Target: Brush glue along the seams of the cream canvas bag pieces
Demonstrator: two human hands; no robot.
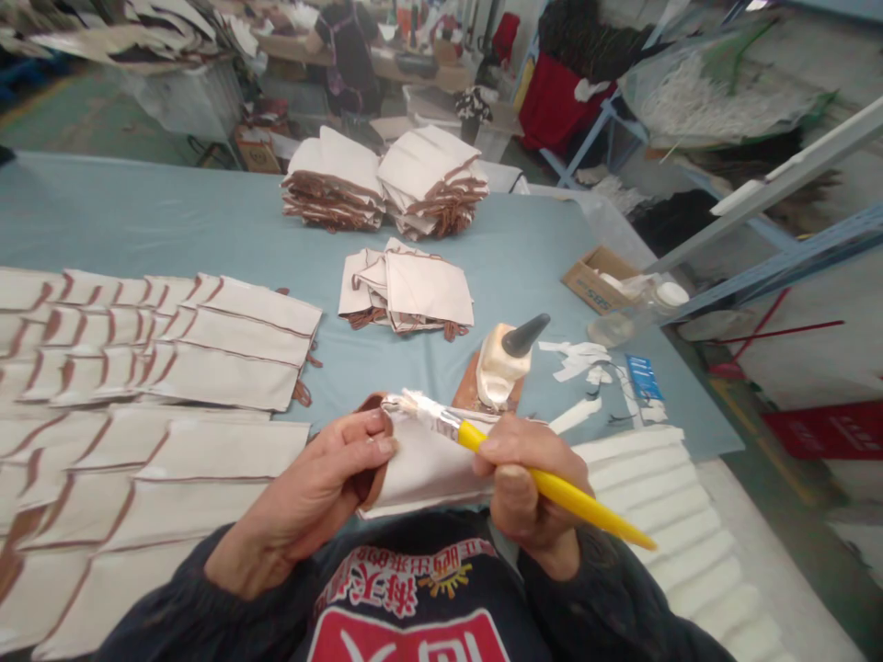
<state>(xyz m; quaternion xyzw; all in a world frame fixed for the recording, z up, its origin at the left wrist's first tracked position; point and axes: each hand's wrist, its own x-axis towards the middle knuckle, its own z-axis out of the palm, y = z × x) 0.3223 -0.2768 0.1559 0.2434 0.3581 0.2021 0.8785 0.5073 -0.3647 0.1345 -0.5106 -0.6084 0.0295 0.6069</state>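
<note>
My right hand (534,478) is closed around a yellow-handled brush (572,496), its pale, coated bristles lying at the brown-trimmed upper edge of a cream fabric piece (431,460). With thumb and fingers, my left hand (331,478) pinches the left end of that piece by its brown trim. Just beyond the fabric stands a white, crusted container (498,368) on a brown board, with a dark grey cone-shaped part (525,336) sticking out of its top. Whether the fabric is folded or a pouch, I cannot tell.
Overlapping rows of cream, brown-edged pieces (227,349) cover the table's left side. Stacks of similar pieces (431,165) and a smaller pile (428,285) lie farther back. At right are a cardboard box (597,280), a clear jar (621,322), white scraps (576,359) and layered cream strips (655,496).
</note>
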